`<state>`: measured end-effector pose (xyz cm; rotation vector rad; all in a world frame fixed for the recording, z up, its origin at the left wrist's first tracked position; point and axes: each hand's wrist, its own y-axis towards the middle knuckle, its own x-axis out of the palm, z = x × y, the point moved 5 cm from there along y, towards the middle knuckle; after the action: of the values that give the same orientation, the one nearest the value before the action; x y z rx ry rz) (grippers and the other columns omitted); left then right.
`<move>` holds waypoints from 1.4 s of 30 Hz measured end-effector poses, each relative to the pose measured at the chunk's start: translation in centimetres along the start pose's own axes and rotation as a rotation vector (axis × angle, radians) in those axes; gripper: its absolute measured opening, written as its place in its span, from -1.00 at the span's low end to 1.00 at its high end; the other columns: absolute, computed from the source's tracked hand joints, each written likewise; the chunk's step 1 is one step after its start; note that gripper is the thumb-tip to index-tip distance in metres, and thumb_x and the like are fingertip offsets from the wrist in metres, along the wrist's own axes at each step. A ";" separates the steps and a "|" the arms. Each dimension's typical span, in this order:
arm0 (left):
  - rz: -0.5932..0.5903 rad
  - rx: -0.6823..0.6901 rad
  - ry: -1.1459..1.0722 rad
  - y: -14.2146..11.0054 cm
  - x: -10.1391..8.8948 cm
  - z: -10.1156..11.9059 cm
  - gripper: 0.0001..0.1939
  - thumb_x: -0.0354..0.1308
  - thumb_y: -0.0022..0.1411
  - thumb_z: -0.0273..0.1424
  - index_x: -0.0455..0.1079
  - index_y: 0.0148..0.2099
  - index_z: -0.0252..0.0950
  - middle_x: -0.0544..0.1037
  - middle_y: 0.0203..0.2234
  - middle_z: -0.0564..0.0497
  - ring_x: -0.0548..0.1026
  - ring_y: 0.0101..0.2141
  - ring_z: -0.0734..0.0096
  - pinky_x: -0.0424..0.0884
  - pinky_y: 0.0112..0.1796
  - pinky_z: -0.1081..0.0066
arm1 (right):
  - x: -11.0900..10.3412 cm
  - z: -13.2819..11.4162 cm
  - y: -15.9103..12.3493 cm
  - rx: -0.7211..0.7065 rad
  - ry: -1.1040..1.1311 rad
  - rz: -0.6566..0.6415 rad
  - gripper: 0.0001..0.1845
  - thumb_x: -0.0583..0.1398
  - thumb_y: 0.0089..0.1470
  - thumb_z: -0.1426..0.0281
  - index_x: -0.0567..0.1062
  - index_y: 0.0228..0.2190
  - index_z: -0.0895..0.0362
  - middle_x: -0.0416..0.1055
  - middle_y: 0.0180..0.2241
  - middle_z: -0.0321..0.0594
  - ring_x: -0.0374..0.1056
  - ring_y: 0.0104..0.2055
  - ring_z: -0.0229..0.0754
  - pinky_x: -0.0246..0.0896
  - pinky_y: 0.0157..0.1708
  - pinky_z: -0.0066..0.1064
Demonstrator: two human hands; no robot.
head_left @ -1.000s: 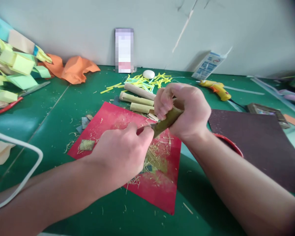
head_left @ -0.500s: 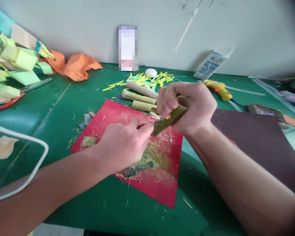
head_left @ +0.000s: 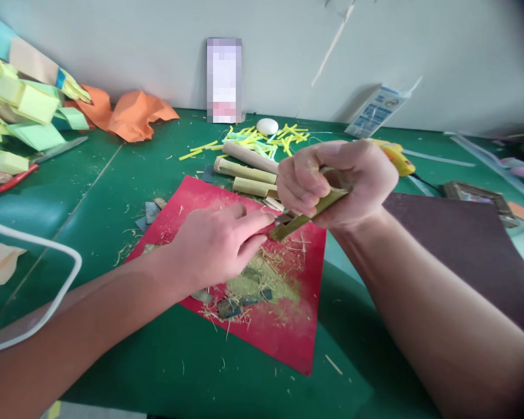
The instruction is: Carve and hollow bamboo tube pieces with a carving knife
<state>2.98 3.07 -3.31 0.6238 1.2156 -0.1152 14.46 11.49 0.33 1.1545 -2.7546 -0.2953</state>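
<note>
In the head view, my right hand (head_left: 364, 186) at one o'clock is clamped round a bamboo tube (head_left: 300, 222), which slants from eight o'clock up to two above the red sheet (head_left: 283, 340). My left hand (head_left: 213, 244), at eleven, is closed on a small metal-tipped tool (head_left: 283, 220), mostly hidden, its tip at the tube's lower end. Bamboo pieces (head_left: 247, 170) lie beyond at twelve, a yellow glue gun (head_left: 404, 163) at one.

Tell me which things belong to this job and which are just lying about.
Seemingly in use:
hollow tube, in the right hand
small tool, in the left hand
red sheet beneath, strewn with shavings

Seemingly lying about:
orange paper
glue gun
white oval object
</note>
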 end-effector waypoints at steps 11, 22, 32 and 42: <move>-0.099 -0.057 -0.130 0.5 -1.9 0.9 -0.70 0.07 0.26 -0.36 0.39 0.03 -0.19 0.58 -0.27 -0.01 0.54 -0.25 0.31 0.45 -0.21 0.33 | 0.0 0.1 0.1 -0.020 0.136 -0.069 -0.63 0.03 -0.01 0.25 0.26 -0.77 0.07 0.07 -0.74 -0.30 0.02 -0.72 -0.29 -0.09 -0.66 -0.32; -0.072 -0.105 0.061 0.3 -2.4 1.1 -0.75 0.06 0.25 -0.36 0.43 -0.05 -0.22 0.56 -0.40 -0.03 0.54 -0.38 0.30 0.42 -0.39 0.38 | 0.0 0.1 -0.1 -0.055 0.131 0.010 -0.61 0.02 0.03 0.28 0.28 -0.77 0.06 0.09 -0.73 -0.28 0.04 -0.70 -0.27 -0.03 -0.64 -0.33; -0.048 -0.082 -0.205 0.5 -0.9 -0.5 -0.73 0.09 0.24 -0.40 0.40 0.00 -0.22 0.58 -0.21 -0.03 0.54 -0.20 0.31 0.44 -0.14 0.30 | 0.3 -0.3 0.4 -0.044 0.132 -0.109 -0.64 0.10 -0.07 0.27 0.26 -0.81 0.07 0.08 -0.79 -0.29 0.01 -0.75 -0.29 -0.12 -0.72 -0.35; -0.095 -0.094 -0.501 0.9 -0.2 -2.0 -0.71 0.08 0.26 -0.40 0.38 0.03 -0.21 0.55 -0.09 0.00 0.52 -0.11 0.36 0.44 -0.06 0.36 | -0.4 0.1 0.5 -0.067 0.144 -0.169 -0.57 0.09 0.02 0.17 0.25 -0.77 0.08 0.07 -0.78 -0.32 0.04 -0.75 -0.32 -0.03 -0.74 -0.39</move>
<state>1.63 4.75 -3.23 0.4204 0.7591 -0.2754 14.35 12.16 0.31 1.3378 -2.5097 -0.3070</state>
